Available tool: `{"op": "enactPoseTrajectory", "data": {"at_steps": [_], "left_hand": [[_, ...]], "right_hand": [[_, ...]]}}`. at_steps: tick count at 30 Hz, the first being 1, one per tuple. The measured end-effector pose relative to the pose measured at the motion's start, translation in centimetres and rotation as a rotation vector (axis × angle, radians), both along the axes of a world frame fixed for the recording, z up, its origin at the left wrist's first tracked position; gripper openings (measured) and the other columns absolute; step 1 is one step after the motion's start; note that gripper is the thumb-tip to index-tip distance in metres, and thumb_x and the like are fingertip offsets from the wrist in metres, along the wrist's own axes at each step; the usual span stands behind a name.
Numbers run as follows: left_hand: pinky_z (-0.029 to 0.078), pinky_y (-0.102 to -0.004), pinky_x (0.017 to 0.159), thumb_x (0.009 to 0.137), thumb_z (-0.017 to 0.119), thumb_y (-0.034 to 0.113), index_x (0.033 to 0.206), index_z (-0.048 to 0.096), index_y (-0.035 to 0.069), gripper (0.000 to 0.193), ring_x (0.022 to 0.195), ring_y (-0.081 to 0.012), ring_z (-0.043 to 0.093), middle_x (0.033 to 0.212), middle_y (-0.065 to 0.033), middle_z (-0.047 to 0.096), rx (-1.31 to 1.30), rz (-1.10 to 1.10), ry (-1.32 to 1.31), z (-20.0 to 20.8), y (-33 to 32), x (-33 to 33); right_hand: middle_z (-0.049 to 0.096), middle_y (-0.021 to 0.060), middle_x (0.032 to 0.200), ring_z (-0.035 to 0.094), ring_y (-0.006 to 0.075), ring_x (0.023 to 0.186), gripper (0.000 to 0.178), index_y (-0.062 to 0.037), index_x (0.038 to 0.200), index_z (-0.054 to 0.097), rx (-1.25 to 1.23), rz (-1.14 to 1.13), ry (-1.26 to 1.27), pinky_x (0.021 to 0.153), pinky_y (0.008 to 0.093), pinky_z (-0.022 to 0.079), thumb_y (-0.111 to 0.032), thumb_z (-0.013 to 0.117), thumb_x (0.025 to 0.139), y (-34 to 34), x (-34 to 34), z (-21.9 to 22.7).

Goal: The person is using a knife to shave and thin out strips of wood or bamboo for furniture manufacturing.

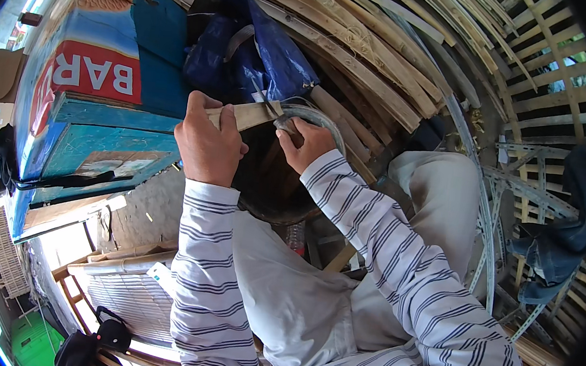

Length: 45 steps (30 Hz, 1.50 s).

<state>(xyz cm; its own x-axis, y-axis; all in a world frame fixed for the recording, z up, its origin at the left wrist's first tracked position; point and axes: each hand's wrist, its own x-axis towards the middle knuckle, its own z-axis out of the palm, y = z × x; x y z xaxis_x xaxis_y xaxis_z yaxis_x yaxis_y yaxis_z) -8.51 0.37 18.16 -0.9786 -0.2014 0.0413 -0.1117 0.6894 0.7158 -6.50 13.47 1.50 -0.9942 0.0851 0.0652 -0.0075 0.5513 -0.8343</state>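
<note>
My left hand is closed round a short, flat piece of pale bamboo, which points to the right. In my right hand is a knife; its dark blade angles up and away, across the far end of the bamboo piece. The handle is mostly covered by my fingers. Both hands are over a round, dark bucket between my knees. Its inside is in shadow, so what lies in it is hard to make out.
A blue-painted wooden cabinet stands close on my left. Beyond the bucket are a blue tarpaulin bag and a pile of long bamboo strips. To the right, a metal frame carries dark cloth. A bamboo bench is lower left.
</note>
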Motion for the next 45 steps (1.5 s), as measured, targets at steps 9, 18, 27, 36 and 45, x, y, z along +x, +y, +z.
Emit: {"op": "enactPoseTrajectory", "data": {"at_steps": [9,18,27,36,45], "left_hand": [[0.048,-0.028,0.04,0.088,0.062,0.008,0.087,0.051,-0.002,0.015,0.046,-0.0206,0.064,0.064,-0.0143,0.063,-0.033,-0.071,0.007,-0.4,-0.8,0.3],[0.047,-0.0278,0.037,0.088,0.061,0.008,0.085,0.05,-0.002,0.015,0.044,-0.0198,0.063,0.061,-0.0139,0.062,0.008,-0.032,0.023,-1.0,-2.0,0.9],[0.045,-0.0278,0.037,0.088,0.062,0.012,0.087,0.051,-0.002,0.018,0.043,-0.0197,0.062,0.06,-0.0129,0.062,-0.048,-0.059,0.044,-0.9,-1.0,1.3],[0.046,-0.028,0.037,0.088,0.062,0.012,0.086,0.051,-0.001,0.018,0.044,-0.02,0.063,0.058,-0.0131,0.061,-0.04,-0.089,0.084,-1.2,-1.0,1.7],[0.047,-0.0285,0.039,0.088,0.062,0.01,0.086,0.051,-0.001,0.016,0.045,-0.0203,0.064,0.061,-0.014,0.062,-0.027,-0.052,0.025,-0.8,-0.9,1.8]], "right_hand": [[0.067,0.0205,0.081,0.066,0.0374,0.075,0.036,0.0005,0.099,0.065,-0.154,0.005,0.119,0.072,0.0419,0.053,-0.032,0.064,0.084,-0.7,0.5,2.2],[0.065,0.0202,0.079,0.064,0.0374,0.077,0.034,-0.0008,0.097,0.06,-0.021,0.066,0.086,0.071,0.0456,0.052,-0.033,0.062,0.085,-1.6,1.2,3.3],[0.064,0.0189,0.07,0.064,0.038,0.071,0.03,-0.0007,0.083,0.06,-0.112,0.081,0.081,0.069,0.045,0.051,-0.031,0.063,0.084,-0.3,1.2,5.5],[0.066,0.0207,0.074,0.065,0.0369,0.068,0.032,0.0033,0.094,0.064,-0.148,0.089,0.102,0.065,0.04,0.052,-0.026,0.066,0.083,-0.6,1.0,6.1],[0.065,0.0218,0.075,0.064,0.0387,0.072,0.031,0.001,0.088,0.062,-0.106,0.065,0.076,0.07,0.0443,0.052,-0.03,0.063,0.084,-0.5,1.3,4.2]]}}
